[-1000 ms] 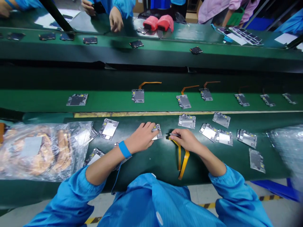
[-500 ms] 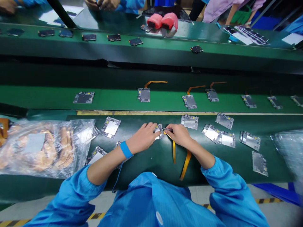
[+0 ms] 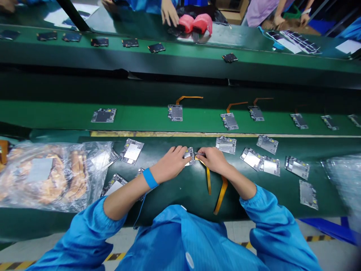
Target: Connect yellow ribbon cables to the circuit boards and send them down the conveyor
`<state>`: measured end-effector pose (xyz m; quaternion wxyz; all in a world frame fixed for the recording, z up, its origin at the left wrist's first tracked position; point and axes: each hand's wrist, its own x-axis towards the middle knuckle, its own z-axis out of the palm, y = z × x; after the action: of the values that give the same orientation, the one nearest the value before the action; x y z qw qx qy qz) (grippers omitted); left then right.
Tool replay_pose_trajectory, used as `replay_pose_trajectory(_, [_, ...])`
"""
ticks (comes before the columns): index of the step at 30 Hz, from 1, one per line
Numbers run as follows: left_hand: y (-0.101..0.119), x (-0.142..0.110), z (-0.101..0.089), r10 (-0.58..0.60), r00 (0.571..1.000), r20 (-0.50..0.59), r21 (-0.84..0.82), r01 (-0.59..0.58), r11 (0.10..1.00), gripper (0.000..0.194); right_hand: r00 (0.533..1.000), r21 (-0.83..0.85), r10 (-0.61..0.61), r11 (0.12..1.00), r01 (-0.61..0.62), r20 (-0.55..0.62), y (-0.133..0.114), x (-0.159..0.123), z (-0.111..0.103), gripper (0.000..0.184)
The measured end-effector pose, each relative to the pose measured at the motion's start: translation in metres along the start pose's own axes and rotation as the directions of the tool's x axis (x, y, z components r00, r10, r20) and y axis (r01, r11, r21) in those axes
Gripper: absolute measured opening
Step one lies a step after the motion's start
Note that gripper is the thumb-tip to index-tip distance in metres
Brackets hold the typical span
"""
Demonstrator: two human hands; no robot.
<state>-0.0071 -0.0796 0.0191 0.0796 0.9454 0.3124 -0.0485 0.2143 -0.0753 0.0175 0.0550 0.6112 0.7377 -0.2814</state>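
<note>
My left hand (image 3: 173,163) is closed on a small circuit board (image 3: 191,155) at the middle of the bench, its fingers over the board's left part. At the board's right edge, my right hand (image 3: 216,160) pinches a thin dark tool (image 3: 199,154), mostly hidden by the fingers; its exact kind cannot be made out. An orange flat ribbon cable (image 3: 208,182) runs from near the pinch down toward me. Another orange ribbon cable (image 3: 221,195) lies below my right wrist. A blue wrist strap (image 3: 150,178) with a cord circles my left wrist.
Loose circuit boards lie left (image 3: 132,151) and right (image 3: 252,159) of my hands. A clear plastic bag (image 3: 42,177) of orange cables sits at left. Beyond, a green conveyor (image 3: 135,116) carries boards, some with cables. Co-workers' hands (image 3: 169,13) are across a farther line of dark boards.
Boards on the near conveyor have shifted slightly right, those on the far one left. A co-worker's hand now reaches beside the pink bundles. My hands hold nearly the same position.
</note>
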Motion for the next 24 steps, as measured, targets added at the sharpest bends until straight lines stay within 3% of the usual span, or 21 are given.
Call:
replay_pose_trajectory(11, [0.0022,0.0004,0.0001,0.017,1.0,-0.016,0.015,-0.016,1.0,0.044,1.0,-0.049,-0.021,0.999,0.022,0.014,-0.0056,0.0052,-0.0068,0.02])
replay_pose_trajectory(18, [0.0057,0.006,-0.0051,0.012,0.999,0.045,0.027,-0.014,1.0,0.045,1.0,-0.064,-0.015,0.998,0.015,0.005,-0.0066,0.0039,-0.0045,0.019])
replay_pose_trajectory(24, [0.0053,0.0066,-0.0052,0.007,0.999,0.04,0.008,-0.007,1.0,0.044,0.986,0.0,-0.15,0.989,0.15,-0.079,0.0026,-0.0041,-0.0078,0.034])
